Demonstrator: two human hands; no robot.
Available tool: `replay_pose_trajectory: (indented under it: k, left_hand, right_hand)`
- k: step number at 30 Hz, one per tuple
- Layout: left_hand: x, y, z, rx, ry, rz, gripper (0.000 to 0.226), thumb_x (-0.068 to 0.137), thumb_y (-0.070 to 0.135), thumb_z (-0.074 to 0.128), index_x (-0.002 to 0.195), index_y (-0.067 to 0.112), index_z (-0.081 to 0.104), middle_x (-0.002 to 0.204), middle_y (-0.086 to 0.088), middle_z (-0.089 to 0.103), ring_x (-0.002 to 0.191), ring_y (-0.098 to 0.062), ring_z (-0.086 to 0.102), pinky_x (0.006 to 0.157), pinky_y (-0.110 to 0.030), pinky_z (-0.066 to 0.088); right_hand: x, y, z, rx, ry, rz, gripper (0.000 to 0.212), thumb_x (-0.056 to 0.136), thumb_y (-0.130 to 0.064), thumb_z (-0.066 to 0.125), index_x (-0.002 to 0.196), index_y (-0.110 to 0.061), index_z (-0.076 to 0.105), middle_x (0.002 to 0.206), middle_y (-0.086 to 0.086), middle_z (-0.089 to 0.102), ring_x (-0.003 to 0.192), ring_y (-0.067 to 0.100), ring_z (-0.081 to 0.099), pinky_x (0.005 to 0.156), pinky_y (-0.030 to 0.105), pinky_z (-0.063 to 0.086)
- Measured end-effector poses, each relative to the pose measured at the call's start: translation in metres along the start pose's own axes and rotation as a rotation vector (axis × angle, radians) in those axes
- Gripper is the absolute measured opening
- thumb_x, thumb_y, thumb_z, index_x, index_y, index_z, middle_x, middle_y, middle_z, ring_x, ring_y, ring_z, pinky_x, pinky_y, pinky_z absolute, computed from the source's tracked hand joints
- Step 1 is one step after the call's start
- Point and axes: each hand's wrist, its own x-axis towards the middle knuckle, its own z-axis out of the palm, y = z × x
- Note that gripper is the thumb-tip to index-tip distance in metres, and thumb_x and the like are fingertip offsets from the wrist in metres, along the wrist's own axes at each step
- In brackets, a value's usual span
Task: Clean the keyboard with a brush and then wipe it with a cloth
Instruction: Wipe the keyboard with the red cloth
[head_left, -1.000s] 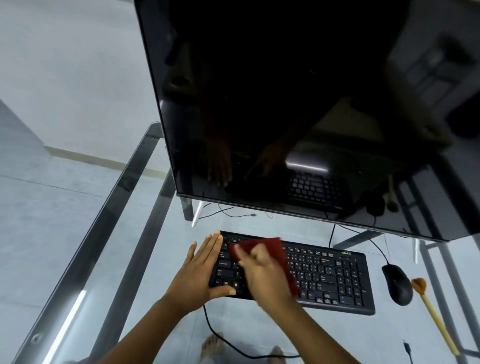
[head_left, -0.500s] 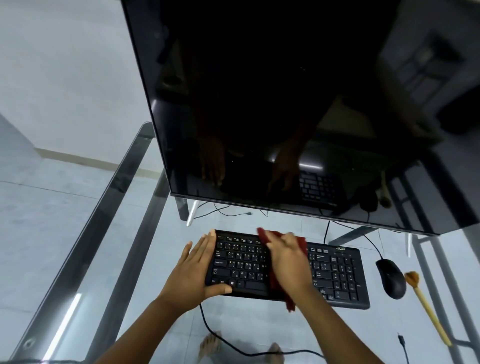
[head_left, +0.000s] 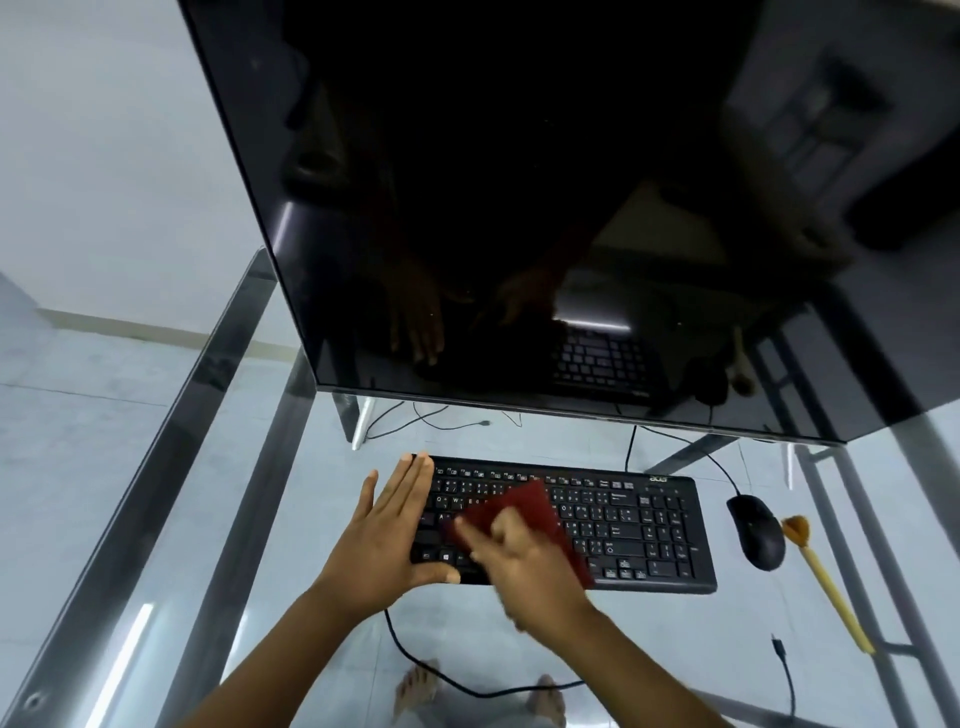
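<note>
A black keyboard (head_left: 634, 525) lies on the glass desk below the monitor. My left hand (head_left: 387, 540) rests flat with fingers straight on the keyboard's left end, thumb along its front edge. My right hand (head_left: 524, 566) presses a dark red cloth (head_left: 519, 506) onto the keys left of centre; the hand is motion-blurred. The brush (head_left: 823, 577), with a yellow handle and orange bristles, lies on the desk at the right, beyond the mouse.
A large dark monitor (head_left: 519, 208) overhangs the keyboard's far edge. A black mouse (head_left: 756, 530) sits right of the keyboard. A metal frame bar (head_left: 171, 452) runs along the glass desk's left side. Cables trail over the glass. Bare feet show through the glass.
My right hand has swept the red cloth back left and toward the keyboard's front, from the upper middle keys. My left hand has kept holding the left end.
</note>
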Motion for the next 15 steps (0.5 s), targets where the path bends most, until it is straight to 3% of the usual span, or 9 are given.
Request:
replay_pose_trajectory:
  k: [2, 4, 6, 7, 9, 11, 13, 15]
  left_hand:
    - [0.006, 0.006, 0.001, 0.015, 0.003, 0.033, 0.124, 0.067, 0.090, 0.042, 0.152, 0.017, -0.012, 0.160, 0.003, -0.012, 0.144, -0.008, -0.020, 0.116, -0.040, -0.010]
    - [0.010, 0.010, 0.001, 0.044, 0.007, 0.045, 0.117, 0.072, 0.088, 0.034, 0.153, 0.015, -0.006, 0.161, 0.002, -0.010, 0.144, -0.008, -0.021, 0.116, -0.040, -0.011]
    - [0.010, 0.011, 0.002, 0.073, 0.006, 0.044, 0.109, 0.077, 0.086, 0.026, 0.153, 0.014, -0.004, 0.160, 0.001, -0.011, 0.144, -0.008, -0.022, 0.116, -0.041, -0.010]
    - [0.009, 0.011, 0.004, 0.086, 0.001, 0.043, 0.107, 0.079, 0.085, 0.025, 0.153, 0.014, -0.004, 0.160, 0.001, -0.013, 0.144, -0.009, -0.022, 0.116, -0.041, -0.010]
    - [0.006, 0.009, 0.008, 0.110, 0.005, 0.040, 0.102, 0.083, 0.082, 0.026, 0.153, 0.013, 0.002, 0.161, -0.001, -0.009, 0.146, -0.013, -0.017, 0.117, -0.042, -0.007]
    - [0.006, 0.007, 0.010, 0.118, 0.010, 0.052, 0.099, 0.085, 0.080, 0.029, 0.153, 0.011, 0.010, 0.162, -0.004, 0.000, 0.148, -0.015, -0.009, 0.116, -0.043, -0.003]
    - [0.006, 0.003, 0.011, 0.137, 0.031, 0.070, 0.099, 0.084, 0.080, 0.030, 0.153, 0.011, 0.013, 0.161, -0.004, 0.005, 0.148, -0.014, -0.006, 0.116, -0.043, -0.002]
    - [0.004, 0.001, 0.010, 0.153, 0.052, 0.077, 0.097, 0.085, 0.080, 0.027, 0.153, 0.011, 0.015, 0.161, -0.004, 0.007, 0.148, -0.013, -0.006, 0.115, -0.043, -0.002]
  right_hand:
    - [-0.005, 0.002, 0.001, 0.039, -0.070, -0.024, 0.023, 0.098, -0.048, 0.046, 0.118, -0.036, 0.048, 0.095, -0.008, 0.054, 0.053, 0.013, 0.055, 0.051, 0.026, 0.047]
    - [-0.005, 0.020, -0.012, 0.058, 0.021, 0.215, 0.029, 0.097, -0.048, 0.048, 0.120, -0.032, 0.056, 0.095, -0.012, 0.057, 0.051, 0.007, 0.056, 0.044, 0.021, 0.047]
    - [-0.005, 0.023, -0.023, 0.141, 0.119, 0.403, 0.031, 0.093, -0.035, 0.063, 0.123, -0.031, 0.064, 0.092, -0.007, 0.055, 0.050, 0.003, 0.055, 0.041, 0.015, 0.048]
    - [-0.008, 0.024, -0.016, 0.114, 0.131, 0.373, 0.037, 0.093, -0.027, 0.065, 0.128, -0.035, 0.060, 0.097, -0.003, 0.055, 0.060, 0.009, 0.060, 0.049, 0.018, 0.052]
    - [-0.014, 0.001, -0.009, 0.115, 0.018, 0.247, 0.034, 0.097, -0.035, 0.054, 0.128, -0.046, 0.051, 0.105, -0.002, 0.055, 0.073, 0.017, 0.062, 0.057, 0.021, 0.047]
    - [-0.014, -0.004, -0.006, 0.094, 0.010, 0.132, 0.034, 0.089, -0.045, 0.059, 0.123, -0.046, 0.053, 0.096, -0.004, 0.054, 0.059, 0.013, 0.059, 0.048, 0.015, 0.037]
    - [-0.011, 0.017, -0.014, 0.126, 0.072, 0.209, 0.036, 0.093, -0.046, 0.051, 0.129, -0.046, 0.052, 0.101, -0.004, 0.054, 0.059, 0.013, 0.058, 0.051, 0.016, 0.045]
    - [-0.001, 0.045, -0.019, 0.048, 0.152, 0.331, 0.041, 0.098, -0.035, 0.046, 0.139, -0.038, 0.046, 0.110, 0.003, 0.053, 0.062, 0.016, 0.057, 0.060, 0.028, 0.058]
